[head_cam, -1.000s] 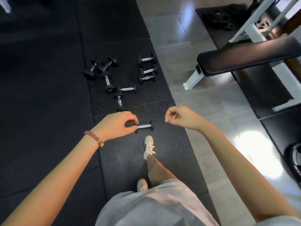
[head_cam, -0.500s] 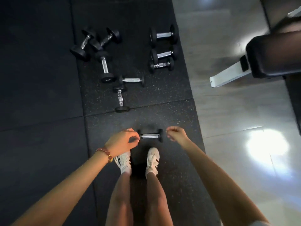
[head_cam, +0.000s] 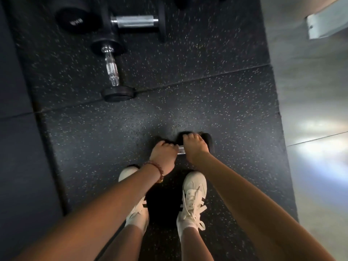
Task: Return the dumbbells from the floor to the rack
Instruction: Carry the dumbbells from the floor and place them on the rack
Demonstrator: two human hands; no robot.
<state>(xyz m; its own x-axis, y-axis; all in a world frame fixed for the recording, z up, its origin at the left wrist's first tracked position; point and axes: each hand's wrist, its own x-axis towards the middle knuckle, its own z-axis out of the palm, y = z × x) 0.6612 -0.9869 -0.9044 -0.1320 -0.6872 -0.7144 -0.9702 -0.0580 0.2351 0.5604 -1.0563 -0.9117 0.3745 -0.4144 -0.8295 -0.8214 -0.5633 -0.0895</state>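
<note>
Object: small black-ended dumbbell with chrome handle (head_cam: 181, 149), on the speckled black rubber floor mat (head_cam: 235, 110), just ahead of the shoes.
Handling: judged rigid, dense, smooth steel.
Hold: left hand (head_cam: 164, 154) and right hand (head_cam: 194, 147) both closed on its handle.

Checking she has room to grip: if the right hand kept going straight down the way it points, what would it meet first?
The nearest dumbbell; the right hand looks already on its handle, black mat beneath.

**Bare arms, a bead bracelet, white trainers**

Both arms are bare, with no sleeve in view. The left wrist carries a bracelet (head_cam: 157, 170) of round reddish-brown beads — one gold-coloured bead hangs at its lower end. The left hand (head_cam: 164, 155) and right hand (head_cam: 194, 147) wear no gloves. The legs are bare to the ankle, where white socks show. On the feet — off-white lace-up trainers, the right shoe (head_cam: 192, 200) and left shoe (head_cam: 136, 208), each with dark side stripes.
</note>
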